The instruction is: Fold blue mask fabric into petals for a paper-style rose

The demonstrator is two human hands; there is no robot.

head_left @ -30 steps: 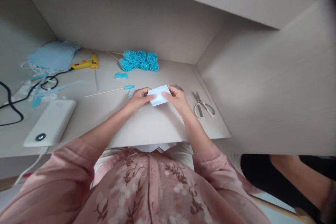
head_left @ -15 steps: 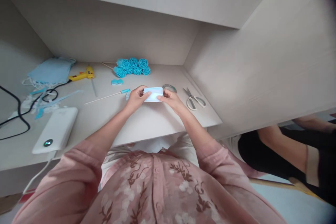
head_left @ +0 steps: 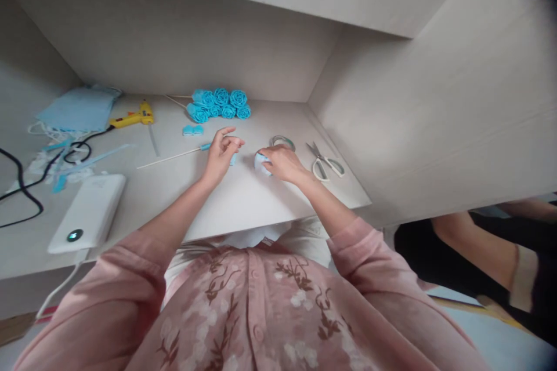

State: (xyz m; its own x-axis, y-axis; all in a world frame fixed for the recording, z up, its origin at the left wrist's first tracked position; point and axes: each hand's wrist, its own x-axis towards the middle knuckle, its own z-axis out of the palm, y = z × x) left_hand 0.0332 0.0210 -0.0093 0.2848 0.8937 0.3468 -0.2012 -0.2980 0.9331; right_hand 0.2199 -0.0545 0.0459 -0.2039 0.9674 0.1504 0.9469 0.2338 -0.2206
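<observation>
My right hand (head_left: 282,162) is closed on a light blue folded piece, apparently face mask fabric (head_left: 261,164), just above the desk. Its fingers cover most of the piece. To the left, my left hand (head_left: 224,151) is raised with fingers apart and loosely curled, and nothing shows in it. A small light blue scrap (head_left: 233,159) peeks out beside that hand. A thin wooden stick (head_left: 169,158) with a blue wrapped tip lies left of my left hand, its tip partly behind the fingers. Behind my right hand sits a roll of clear tape (head_left: 282,141).
Blue fabric roses (head_left: 221,105) on sticks lie at the back, near small blue pieces (head_left: 192,130). Scissors (head_left: 324,162) rest on the right. A yellow glue gun (head_left: 134,117), stacked face masks (head_left: 76,110), cords and a white power bank (head_left: 89,214) occupy the left. Another person sits right.
My hands have moved apart. The left has let go of the blue mask piece, which was spread between both hands. The right keeps it, now bunched and partly hidden.
</observation>
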